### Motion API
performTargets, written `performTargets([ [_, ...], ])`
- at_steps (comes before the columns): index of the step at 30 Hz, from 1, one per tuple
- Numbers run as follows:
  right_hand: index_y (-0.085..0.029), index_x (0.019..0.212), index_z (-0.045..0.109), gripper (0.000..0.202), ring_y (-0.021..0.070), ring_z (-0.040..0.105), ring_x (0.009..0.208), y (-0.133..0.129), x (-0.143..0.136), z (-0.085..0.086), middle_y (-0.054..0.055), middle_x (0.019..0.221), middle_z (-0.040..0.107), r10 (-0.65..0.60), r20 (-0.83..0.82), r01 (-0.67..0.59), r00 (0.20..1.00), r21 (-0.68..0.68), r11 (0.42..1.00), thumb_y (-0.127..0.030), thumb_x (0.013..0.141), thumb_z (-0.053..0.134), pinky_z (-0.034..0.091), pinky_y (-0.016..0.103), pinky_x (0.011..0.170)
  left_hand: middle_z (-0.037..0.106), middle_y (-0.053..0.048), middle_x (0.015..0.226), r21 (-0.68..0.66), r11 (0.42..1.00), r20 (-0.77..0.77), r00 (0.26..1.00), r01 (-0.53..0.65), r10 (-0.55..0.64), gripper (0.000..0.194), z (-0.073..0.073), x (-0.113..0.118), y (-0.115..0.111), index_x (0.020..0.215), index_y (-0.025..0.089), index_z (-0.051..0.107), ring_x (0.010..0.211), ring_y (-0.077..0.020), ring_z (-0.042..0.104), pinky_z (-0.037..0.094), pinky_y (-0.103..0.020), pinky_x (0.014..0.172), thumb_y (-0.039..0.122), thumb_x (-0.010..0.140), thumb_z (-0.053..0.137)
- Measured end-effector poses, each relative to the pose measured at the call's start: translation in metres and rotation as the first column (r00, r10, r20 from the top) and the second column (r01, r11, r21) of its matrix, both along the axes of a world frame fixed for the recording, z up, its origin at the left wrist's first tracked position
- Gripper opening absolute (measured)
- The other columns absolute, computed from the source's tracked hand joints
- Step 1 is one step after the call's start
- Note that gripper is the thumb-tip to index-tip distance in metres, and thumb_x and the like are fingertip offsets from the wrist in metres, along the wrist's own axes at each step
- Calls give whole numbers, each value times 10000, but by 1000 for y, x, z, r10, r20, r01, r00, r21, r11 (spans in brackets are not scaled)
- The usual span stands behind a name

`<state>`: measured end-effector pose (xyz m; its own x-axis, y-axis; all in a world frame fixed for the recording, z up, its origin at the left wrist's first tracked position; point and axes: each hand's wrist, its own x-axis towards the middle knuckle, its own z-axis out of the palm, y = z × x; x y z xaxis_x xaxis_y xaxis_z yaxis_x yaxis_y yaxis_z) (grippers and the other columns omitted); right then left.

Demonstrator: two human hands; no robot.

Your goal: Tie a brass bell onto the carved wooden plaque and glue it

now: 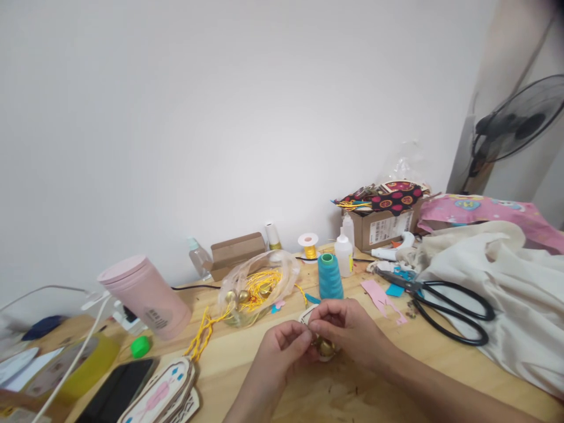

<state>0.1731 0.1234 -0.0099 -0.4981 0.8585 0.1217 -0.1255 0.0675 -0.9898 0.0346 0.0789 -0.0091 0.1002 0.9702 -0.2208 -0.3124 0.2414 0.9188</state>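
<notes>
Near the table's front middle, my left hand (286,348) is closed, with its fingers around the edge of a pale wooden tag (305,315). A round gold bell (326,348) sits against this tag, just below my fingertips. My right hand (352,326) covers part of the tag and pinches close to the left thumb, above the bell. What lies between its fingertips is hidden. Right behind my hands stands a cone of blue thread (330,277). A stack of similar tags (161,390) with pink and blue decoration and yellow cord lies at the front left.
A clear plastic bag (286,267) holds gold bells and yellow cords (262,286). Black-handled scissors (458,305) rest against white cloth (489,276) on the right. White bottles (344,256) stand behind the thread. A pink tumbler (147,299) and a phone (118,389) are on the left.
</notes>
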Motion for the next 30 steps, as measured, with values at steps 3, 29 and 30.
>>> performTargets([
  [3, -131, 651, 593, 187, 94, 482, 526, -1, 0, 0, -13, 563, 550, 4, -12, -4, 1000, -19, 1000, -314, 637, 623, 370, 200, 485, 605, -36, 609, 9, 1000, 19, 1000, 4, -4, 202, -2, 0, 1, 639, 96, 624, 549, -106, 533, 412, -228, 580, 276, 583, 696],
  [29, -127, 734, 617, 262, 121, 573, 564, 3, -2, -7, 7, 616, 628, 97, -129, -111, 987, -105, 988, -318, 569, 686, 441, 248, 545, 544, 4, 541, -85, 996, 206, 978, -18, 35, 169, 0, -1, 1, 634, 114, 580, 482, -50, 479, 404, -168, 512, 249, 617, 681],
  [30, -124, 725, 619, 249, 120, 574, 564, 3, -2, -6, 10, 614, 630, 122, -132, -136, 984, -103, 985, -314, 577, 681, 440, 244, 542, 548, 2, 548, -78, 997, 206, 978, -17, 33, 170, 0, -1, 2, 634, 113, 575, 491, -52, 484, 407, -168, 519, 244, 615, 683],
])
